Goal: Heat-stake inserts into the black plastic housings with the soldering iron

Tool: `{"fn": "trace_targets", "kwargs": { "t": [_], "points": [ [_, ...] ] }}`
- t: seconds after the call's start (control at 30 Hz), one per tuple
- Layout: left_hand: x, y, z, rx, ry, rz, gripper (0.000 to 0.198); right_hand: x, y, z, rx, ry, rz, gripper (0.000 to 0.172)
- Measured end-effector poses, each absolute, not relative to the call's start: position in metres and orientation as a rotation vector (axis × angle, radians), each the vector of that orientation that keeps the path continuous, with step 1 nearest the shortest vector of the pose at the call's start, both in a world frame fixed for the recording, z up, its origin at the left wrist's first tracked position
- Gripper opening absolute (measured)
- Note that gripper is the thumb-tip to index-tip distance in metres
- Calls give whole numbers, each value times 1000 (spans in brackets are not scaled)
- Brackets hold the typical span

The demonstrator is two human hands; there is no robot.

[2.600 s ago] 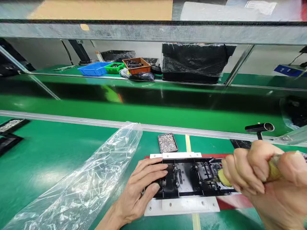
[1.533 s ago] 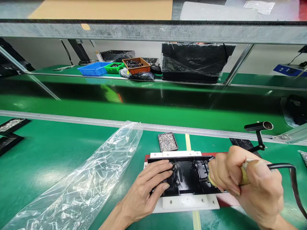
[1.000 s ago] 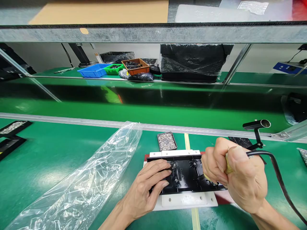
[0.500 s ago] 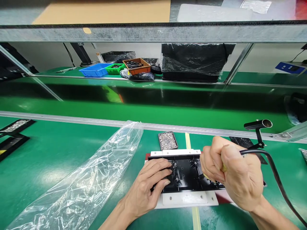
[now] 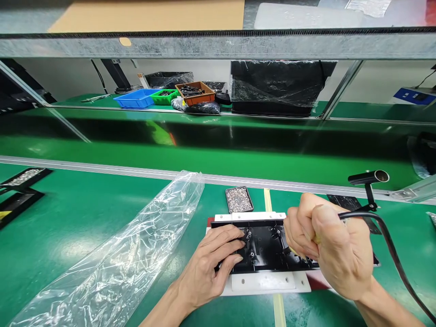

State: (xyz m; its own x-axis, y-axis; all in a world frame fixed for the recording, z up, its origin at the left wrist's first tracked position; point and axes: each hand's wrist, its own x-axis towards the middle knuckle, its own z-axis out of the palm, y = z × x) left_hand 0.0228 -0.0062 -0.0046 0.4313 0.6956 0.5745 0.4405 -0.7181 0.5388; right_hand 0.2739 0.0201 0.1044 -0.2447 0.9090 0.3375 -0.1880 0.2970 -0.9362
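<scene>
A long black plastic housing (image 5: 264, 250) with raised screw posts lies in a white fixture (image 5: 262, 282). My left hand (image 5: 214, 263) rests over the housing's left end, its fingers over the wall and onto the inner floor, the thumb near the front edge. My right hand (image 5: 335, 245) is closed in a fist around a corded tool that looks like a soldering iron (image 5: 292, 250). Only a bit of its yellowish shaft shows, angled down into the housing; its tip is hard to make out. The black cord (image 5: 384, 236) leaves above my thumb. The housing's right part is mostly hidden behind this hand.
A small tray (image 5: 239, 200) of tiny metal pieces sits behind the fixture. To the right stands a metal tube holder (image 5: 368, 178). Clear plastic film (image 5: 112, 259) covers the left bench. Bins, including a blue one (image 5: 135, 99), stand at the back under a metal shelf beam (image 5: 190, 46).
The view has shifted very slightly. Both hands stay almost where they were, with the right fist still around the tool over the housing.
</scene>
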Motion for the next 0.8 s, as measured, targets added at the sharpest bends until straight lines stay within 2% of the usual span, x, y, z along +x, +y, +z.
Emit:
{"fn": "trace_targets", "kwargs": {
  "t": [0.8],
  "points": [
    [22,-6,-6,2390,999,1162,23,274,20,106,-713,-1445,1248,49]
  ]
}}
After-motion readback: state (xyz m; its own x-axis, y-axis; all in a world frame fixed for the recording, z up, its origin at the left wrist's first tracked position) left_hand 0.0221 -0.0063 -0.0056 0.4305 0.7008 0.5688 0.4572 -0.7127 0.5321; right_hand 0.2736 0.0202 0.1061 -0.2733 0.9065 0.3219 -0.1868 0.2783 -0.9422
